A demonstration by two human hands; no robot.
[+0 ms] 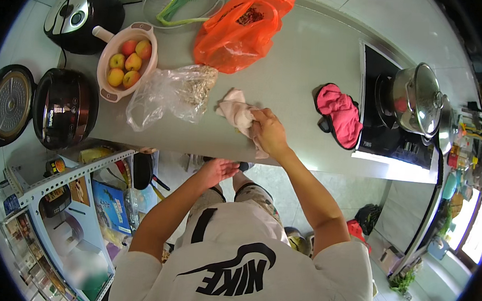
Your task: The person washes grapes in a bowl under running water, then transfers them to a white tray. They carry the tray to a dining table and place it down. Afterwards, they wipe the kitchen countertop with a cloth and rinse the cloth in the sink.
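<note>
My right hand [270, 132] grips a pale pink cloth [237, 108] that lies bunched on the grey countertop [302, 50] near its front edge. Palm up and empty, my left hand [219, 171] is held just off the counter's front edge, its fingers slightly apart. To the left of the cloth lies a clear plastic bag [173, 95] with dry, light brown contents. Behind the cloth stands an orange-red plastic bag [236, 37], its top open on dark reddish dried pieces. A pink cloth with black edging [339, 115] rests farther right, beside the hob.
A handled colander [153, 50] holds several apples. Behind it are a glass dish [146, 1] with green onions and a black air fryer [95, 18]. An open rice cooker [65, 109] stands left. A lidded pot [416, 100] sits on the hob [374, 71] at right. Shelving [75, 176] is below left.
</note>
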